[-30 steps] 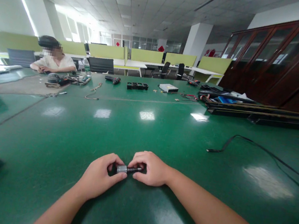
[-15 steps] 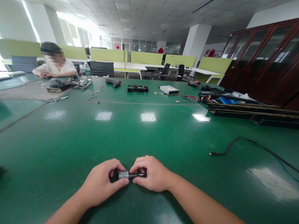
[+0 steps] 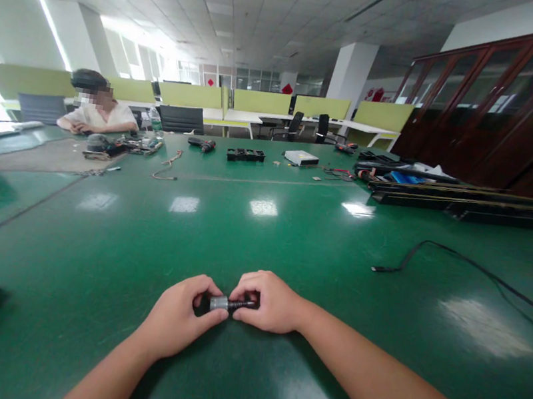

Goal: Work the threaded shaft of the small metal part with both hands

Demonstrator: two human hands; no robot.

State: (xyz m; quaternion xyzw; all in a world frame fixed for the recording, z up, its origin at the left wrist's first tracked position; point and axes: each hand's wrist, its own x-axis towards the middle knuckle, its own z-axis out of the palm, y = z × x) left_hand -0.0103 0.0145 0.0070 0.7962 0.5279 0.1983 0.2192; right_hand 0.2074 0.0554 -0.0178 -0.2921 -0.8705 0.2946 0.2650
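A small metal cylinder [image 3: 219,303] with a dark, ribbed shaft [image 3: 236,304] lies sideways between my hands, low over the green table [image 3: 200,236]. My left hand [image 3: 184,318] is closed on the cylinder, thumb along its near side and fingers behind it. The fingers and thumb of my right hand [image 3: 270,303] pinch the shaft, whose thin tip points right into the curl of the fingers. Part of the cylinder's left end is hidden by my left hand.
A black cable [image 3: 421,245] runs across the right side. Farther back lie a power drill [image 3: 203,144], a black tray [image 3: 246,155], a white box [image 3: 301,158] and long dark rails [image 3: 413,194]. A person [image 3: 102,116] sits at the far left.
The whole view has shifted slightly, with both hands and the cylinder appearing a little higher in the picture. The hold of both hands on the part looks the same.
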